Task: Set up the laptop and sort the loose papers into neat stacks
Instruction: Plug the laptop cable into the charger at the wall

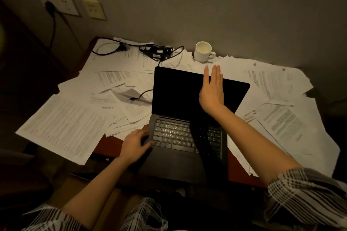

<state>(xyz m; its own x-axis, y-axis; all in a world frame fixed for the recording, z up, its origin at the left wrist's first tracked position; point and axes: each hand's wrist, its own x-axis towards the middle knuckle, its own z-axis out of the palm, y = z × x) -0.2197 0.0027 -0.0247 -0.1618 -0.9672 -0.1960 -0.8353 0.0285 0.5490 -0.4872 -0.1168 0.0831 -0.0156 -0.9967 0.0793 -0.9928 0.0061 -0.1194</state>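
Laptop [187,118] sits open mid-desk [110,146], screen dark, partly over loose papers [65,127]. Right hand [212,90] flat on the screen, fingers straight and near together, tips at the top edge: pushing, not clasping. Left hand [136,144] lies curled on the base's left edge, thumb by the keys, steadying it.

Beyond the right fingertips: mug [203,52], just behind the lid. Left of that hand: charger [157,51] and cable, plug end [131,99] loose on the sheets, apparently not in the laptop.

Risks, as I judge them: lid pushed too far back could nudge the mug onto papers. Base overhangs the near desk edge; a slack left grip could let it slip. Sheets beneath may crease or slide.
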